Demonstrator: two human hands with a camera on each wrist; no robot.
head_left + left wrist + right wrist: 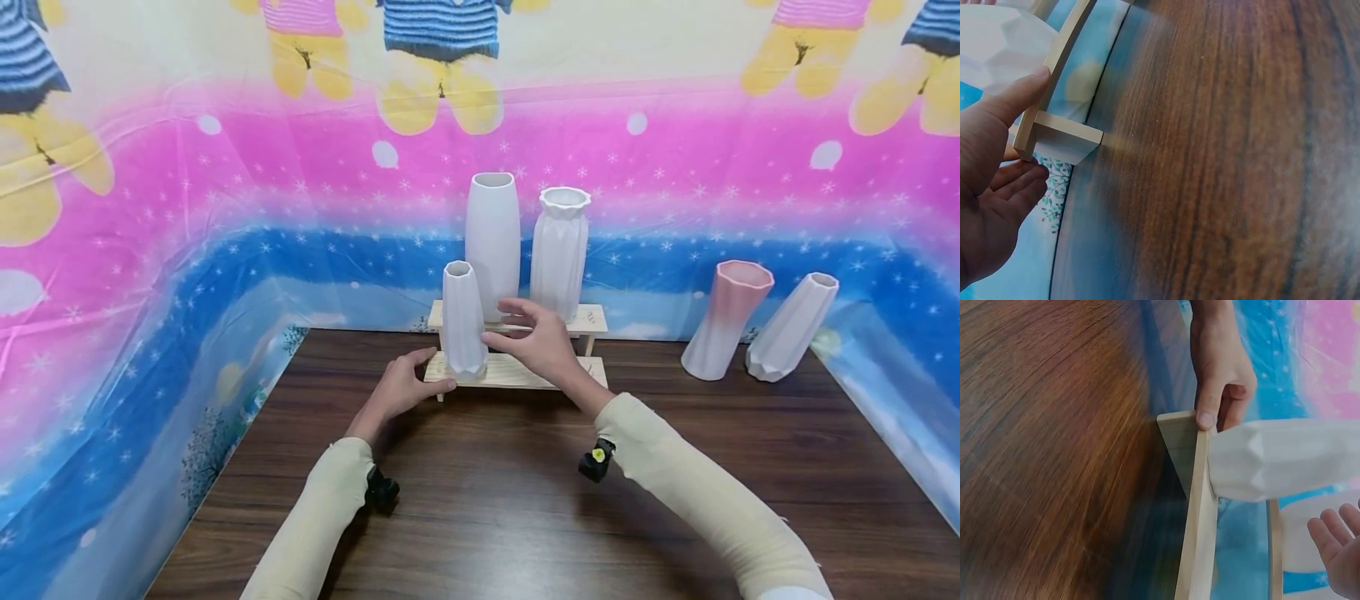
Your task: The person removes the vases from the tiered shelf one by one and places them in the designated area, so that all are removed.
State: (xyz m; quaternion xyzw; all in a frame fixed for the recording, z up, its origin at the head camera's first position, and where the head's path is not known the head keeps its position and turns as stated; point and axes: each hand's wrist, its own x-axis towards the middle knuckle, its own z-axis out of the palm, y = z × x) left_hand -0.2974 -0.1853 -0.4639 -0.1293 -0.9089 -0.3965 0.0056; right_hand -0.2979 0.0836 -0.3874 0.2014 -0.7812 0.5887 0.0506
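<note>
A two-step wooden stand [517, 372] carries three white vases. The small faceted vase [465, 321] stands upright on the left of its lower step. Behind it, the tall smooth vase [492, 242] and the ruffle-rimmed vase [559, 254] stand on the upper step. My left hand [405, 383] grips the left end of the lower step, its thumb [1022, 94] on the board and the other fingers round the end. My right hand [542, 342] hovers right of the small vase with fingers extended; in the right wrist view its fingers [1335, 534] hold nothing.
At the right of the dark wooden table [495, 500] stand a pink-and-white vase [726, 321] and a leaning-looking white faceted vase [793, 329]. A patterned cloth [637, 167] hangs behind and along both sides of the table.
</note>
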